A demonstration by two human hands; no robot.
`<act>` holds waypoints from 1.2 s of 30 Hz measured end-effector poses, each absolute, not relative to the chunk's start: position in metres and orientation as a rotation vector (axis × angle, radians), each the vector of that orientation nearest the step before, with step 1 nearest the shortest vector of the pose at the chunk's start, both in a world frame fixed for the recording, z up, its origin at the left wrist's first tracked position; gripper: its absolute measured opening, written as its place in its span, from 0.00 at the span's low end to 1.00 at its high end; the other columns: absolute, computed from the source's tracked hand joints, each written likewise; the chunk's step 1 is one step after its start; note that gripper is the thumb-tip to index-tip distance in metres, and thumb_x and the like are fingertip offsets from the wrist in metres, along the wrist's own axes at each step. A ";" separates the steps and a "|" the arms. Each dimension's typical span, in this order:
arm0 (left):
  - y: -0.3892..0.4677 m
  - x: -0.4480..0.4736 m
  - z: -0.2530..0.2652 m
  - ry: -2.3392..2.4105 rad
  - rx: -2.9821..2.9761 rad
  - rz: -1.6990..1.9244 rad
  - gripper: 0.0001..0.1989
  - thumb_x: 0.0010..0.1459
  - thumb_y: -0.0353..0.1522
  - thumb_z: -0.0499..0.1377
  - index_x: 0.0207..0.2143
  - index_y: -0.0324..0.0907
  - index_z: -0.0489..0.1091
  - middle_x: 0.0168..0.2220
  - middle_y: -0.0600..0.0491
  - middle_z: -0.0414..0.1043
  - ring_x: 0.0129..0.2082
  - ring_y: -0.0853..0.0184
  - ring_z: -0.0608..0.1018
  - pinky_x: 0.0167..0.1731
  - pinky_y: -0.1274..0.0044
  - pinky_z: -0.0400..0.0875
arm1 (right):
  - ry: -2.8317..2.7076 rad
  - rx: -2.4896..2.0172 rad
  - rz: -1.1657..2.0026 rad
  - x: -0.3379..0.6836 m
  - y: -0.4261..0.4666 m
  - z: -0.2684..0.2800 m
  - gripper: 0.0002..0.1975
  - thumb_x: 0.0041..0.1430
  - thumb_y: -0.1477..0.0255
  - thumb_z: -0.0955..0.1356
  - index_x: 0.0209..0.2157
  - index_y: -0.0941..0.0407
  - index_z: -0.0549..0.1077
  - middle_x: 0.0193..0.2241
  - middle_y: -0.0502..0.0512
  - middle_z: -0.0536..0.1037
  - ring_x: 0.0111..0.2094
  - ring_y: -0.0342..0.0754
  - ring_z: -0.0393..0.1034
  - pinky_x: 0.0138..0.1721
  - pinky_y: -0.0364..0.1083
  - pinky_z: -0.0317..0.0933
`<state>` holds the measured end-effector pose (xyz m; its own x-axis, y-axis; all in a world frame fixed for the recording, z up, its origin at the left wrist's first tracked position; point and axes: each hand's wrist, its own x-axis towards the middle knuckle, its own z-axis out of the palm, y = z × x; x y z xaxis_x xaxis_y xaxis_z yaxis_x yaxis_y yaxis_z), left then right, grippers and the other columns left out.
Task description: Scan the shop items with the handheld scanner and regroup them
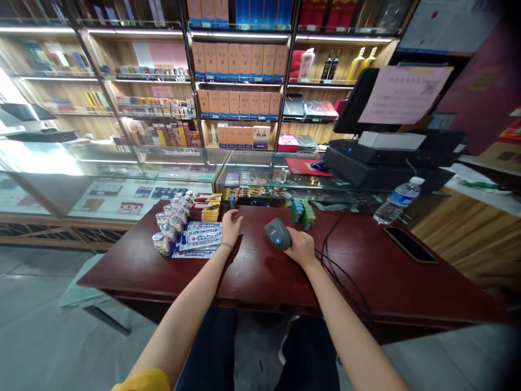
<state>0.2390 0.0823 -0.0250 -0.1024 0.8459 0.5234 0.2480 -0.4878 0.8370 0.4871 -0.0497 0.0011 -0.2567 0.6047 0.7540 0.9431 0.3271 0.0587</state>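
My right hand point(302, 247) is wrapped round the handle of a dark grey barcode scanner point(277, 233), which shows a small blue light and points toward the left. My left hand point(231, 227) rests on the dark red table point(252, 271) with loosely bent fingers, and nothing shows in it. Just beyond its fingers stands a small dark pack point(232, 201). To its left lie blue and white slim packets point(199, 237), with red and yellow bars point(207, 207) behind them and rows of small clear jars point(166, 231) beside them. Several green packs point(308, 215) sit behind the scanner.
A black cable point(336, 260) runs across the table right of my right hand. Further right are a water bottle point(401, 200) and a phone point(409, 244). Behind stands a glass counter point(260, 163) with a monitor point(354, 103). A stool point(83, 282) is at the left.
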 end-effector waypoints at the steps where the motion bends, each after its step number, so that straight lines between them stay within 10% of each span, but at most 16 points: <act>1: 0.082 0.237 -0.024 1.191 1.667 1.637 0.13 0.54 0.31 0.61 0.43 0.41 0.68 0.41 0.48 0.71 0.42 0.64 0.76 0.47 0.67 0.72 | -1.971 -1.338 -0.689 0.484 -0.046 0.002 0.19 0.53 0.68 0.65 0.46 0.61 0.71 0.36 0.58 0.79 0.32 0.47 0.72 0.34 0.44 0.58; 9: 0.102 0.226 -0.006 1.188 1.542 1.656 0.21 0.54 0.27 0.60 0.51 0.41 0.66 0.50 0.44 0.69 0.52 0.59 0.73 0.55 0.64 0.68 | -1.898 -1.335 -0.606 0.471 -0.036 -0.007 0.18 0.53 0.67 0.64 0.44 0.59 0.72 0.34 0.58 0.79 0.30 0.48 0.72 0.33 0.44 0.59; 17: 0.152 0.238 0.000 1.338 1.662 1.446 0.40 0.40 0.21 0.65 0.58 0.41 0.61 0.65 0.39 0.50 0.68 0.48 0.48 0.65 0.57 0.45 | -1.948 -1.326 -0.567 0.469 -0.040 -0.008 0.17 0.52 0.68 0.64 0.44 0.59 0.72 0.35 0.58 0.80 0.30 0.48 0.72 0.34 0.45 0.58; 27: 0.157 0.245 -0.002 1.437 1.695 1.454 0.21 0.52 0.23 0.58 0.49 0.41 0.66 0.45 0.43 0.70 0.51 0.55 0.72 0.57 0.59 0.61 | -1.948 -1.348 -0.545 0.470 -0.039 -0.009 0.19 0.52 0.68 0.65 0.45 0.59 0.71 0.37 0.57 0.80 0.33 0.48 0.73 0.35 0.45 0.57; 36: 0.070 0.261 0.004 0.755 1.112 1.350 0.27 0.58 0.39 0.60 0.56 0.48 0.55 0.53 0.46 0.70 0.45 0.65 0.78 0.44 0.70 0.73 | -1.964 -1.439 -0.539 0.471 -0.041 -0.012 0.20 0.50 0.68 0.65 0.45 0.59 0.72 0.35 0.58 0.79 0.33 0.49 0.71 0.35 0.45 0.56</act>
<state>0.2611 0.0702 0.0036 0.1242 0.9767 0.1750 -0.3623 -0.1195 0.9244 0.4707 -0.0412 -0.0122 -0.1989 0.6862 0.6997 0.9473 0.3177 -0.0423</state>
